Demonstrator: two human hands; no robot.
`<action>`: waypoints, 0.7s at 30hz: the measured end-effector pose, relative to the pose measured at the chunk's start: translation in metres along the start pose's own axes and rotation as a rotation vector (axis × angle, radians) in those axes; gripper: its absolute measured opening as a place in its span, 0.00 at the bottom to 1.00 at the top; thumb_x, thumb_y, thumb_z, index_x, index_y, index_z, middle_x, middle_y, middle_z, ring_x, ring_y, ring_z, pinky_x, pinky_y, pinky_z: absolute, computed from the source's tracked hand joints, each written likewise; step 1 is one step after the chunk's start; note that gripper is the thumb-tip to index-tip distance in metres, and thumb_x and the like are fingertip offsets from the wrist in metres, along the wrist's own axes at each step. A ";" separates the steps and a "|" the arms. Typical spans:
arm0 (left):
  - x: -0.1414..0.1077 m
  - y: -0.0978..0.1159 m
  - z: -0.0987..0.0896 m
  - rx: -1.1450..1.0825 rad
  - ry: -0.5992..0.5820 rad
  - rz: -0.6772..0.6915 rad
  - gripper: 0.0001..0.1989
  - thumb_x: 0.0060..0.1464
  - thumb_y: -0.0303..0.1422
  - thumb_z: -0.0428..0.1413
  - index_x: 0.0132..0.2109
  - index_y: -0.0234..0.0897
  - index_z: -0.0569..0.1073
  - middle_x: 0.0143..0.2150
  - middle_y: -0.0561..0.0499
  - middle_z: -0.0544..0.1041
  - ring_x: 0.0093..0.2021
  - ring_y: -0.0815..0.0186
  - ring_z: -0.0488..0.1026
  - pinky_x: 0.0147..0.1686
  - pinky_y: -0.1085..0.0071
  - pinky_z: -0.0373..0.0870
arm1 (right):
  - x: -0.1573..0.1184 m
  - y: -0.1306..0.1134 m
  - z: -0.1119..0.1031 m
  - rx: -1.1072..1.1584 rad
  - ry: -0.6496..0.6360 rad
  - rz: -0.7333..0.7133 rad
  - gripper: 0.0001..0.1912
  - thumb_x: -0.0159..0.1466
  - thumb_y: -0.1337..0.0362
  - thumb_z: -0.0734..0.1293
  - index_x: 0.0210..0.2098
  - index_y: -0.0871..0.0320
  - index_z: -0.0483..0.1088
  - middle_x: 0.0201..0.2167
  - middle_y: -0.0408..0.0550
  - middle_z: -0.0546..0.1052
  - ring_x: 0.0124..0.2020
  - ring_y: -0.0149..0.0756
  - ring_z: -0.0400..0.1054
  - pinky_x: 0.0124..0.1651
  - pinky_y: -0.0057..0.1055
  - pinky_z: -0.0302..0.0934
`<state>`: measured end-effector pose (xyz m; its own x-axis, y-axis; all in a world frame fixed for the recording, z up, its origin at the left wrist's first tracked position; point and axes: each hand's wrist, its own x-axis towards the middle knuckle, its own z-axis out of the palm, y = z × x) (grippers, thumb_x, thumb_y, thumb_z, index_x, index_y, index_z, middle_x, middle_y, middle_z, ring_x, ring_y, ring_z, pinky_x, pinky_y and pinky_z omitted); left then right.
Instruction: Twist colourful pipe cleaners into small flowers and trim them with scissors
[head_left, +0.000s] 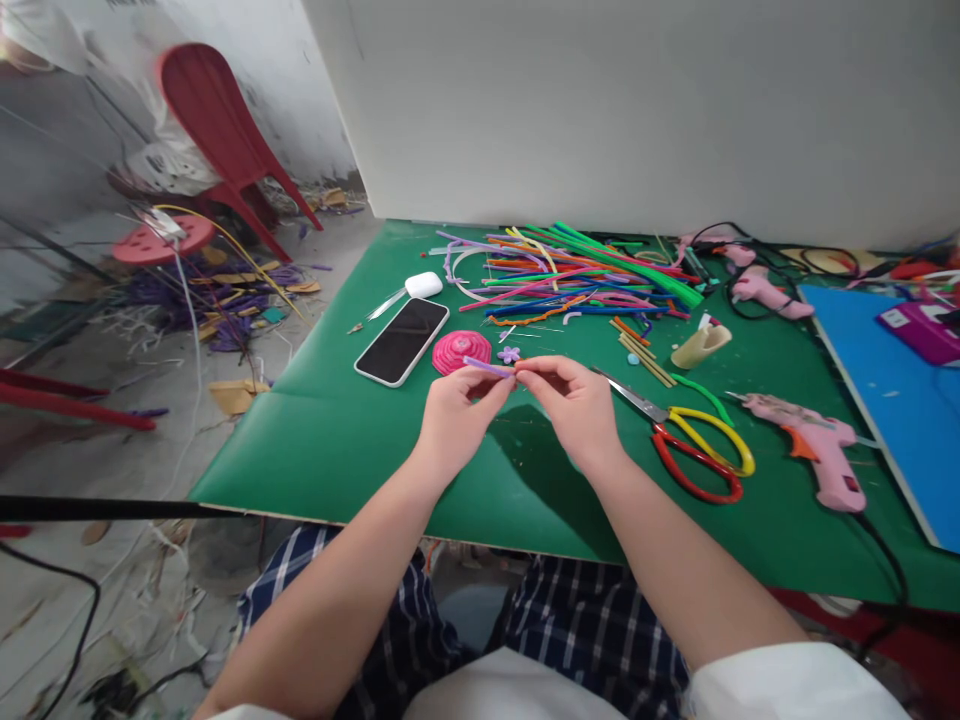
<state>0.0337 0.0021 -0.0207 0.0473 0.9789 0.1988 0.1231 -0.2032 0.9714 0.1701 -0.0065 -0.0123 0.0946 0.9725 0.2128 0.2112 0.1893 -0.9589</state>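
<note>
Over the green table, my left hand (465, 405) pinches a short light-purple pipe cleaner (484, 367) between thumb and fingers. My right hand (566, 400) is closed in a pinch at the pipe cleaner's right end, its fingertips meeting those of the left. Just behind my left hand lies a pink coiled disc (459, 350). A small purple flower (509, 354) sits beyond my fingertips. Scissors (667, 415) with one red and one yellow handle lie to the right of my right hand, blades partly apart.
A phone (403, 340) and a white earbud case (423, 286) lie left. Many coloured pipe cleaners (577, 275) are heaped at the back. Pink glue guns (821, 440) and a blue board (892, 400) are on the right. A person sits beyond a red chair (214, 120).
</note>
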 end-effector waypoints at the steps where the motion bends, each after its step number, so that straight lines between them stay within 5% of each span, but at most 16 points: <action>1: 0.000 0.000 0.000 0.031 0.002 0.020 0.08 0.47 0.36 0.58 0.33 0.36 0.77 0.30 0.50 0.79 0.30 0.65 0.75 0.32 0.71 0.71 | 0.000 0.000 0.000 -0.009 -0.002 -0.002 0.07 0.55 0.61 0.67 0.33 0.54 0.75 0.34 0.45 0.78 0.36 0.36 0.72 0.43 0.34 0.65; 8: -0.001 0.005 0.000 0.144 0.063 0.057 0.06 0.47 0.34 0.58 0.32 0.37 0.76 0.29 0.52 0.79 0.29 0.67 0.75 0.31 0.72 0.71 | 0.001 0.002 0.000 -0.035 -0.023 0.008 0.06 0.55 0.62 0.66 0.32 0.54 0.75 0.33 0.44 0.78 0.35 0.36 0.72 0.42 0.34 0.64; 21: 0.003 0.004 0.001 -0.139 0.011 -0.090 0.09 0.46 0.36 0.59 0.32 0.33 0.74 0.27 0.50 0.78 0.28 0.65 0.75 0.33 0.69 0.73 | 0.003 0.002 0.000 0.081 -0.037 0.053 0.05 0.54 0.62 0.68 0.30 0.56 0.73 0.29 0.44 0.77 0.32 0.32 0.71 0.38 0.31 0.64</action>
<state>0.0350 0.0038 -0.0164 0.0311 0.9934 0.1107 -0.0119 -0.1104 0.9938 0.1708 -0.0034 -0.0132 0.0668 0.9855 0.1560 0.1272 0.1466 -0.9810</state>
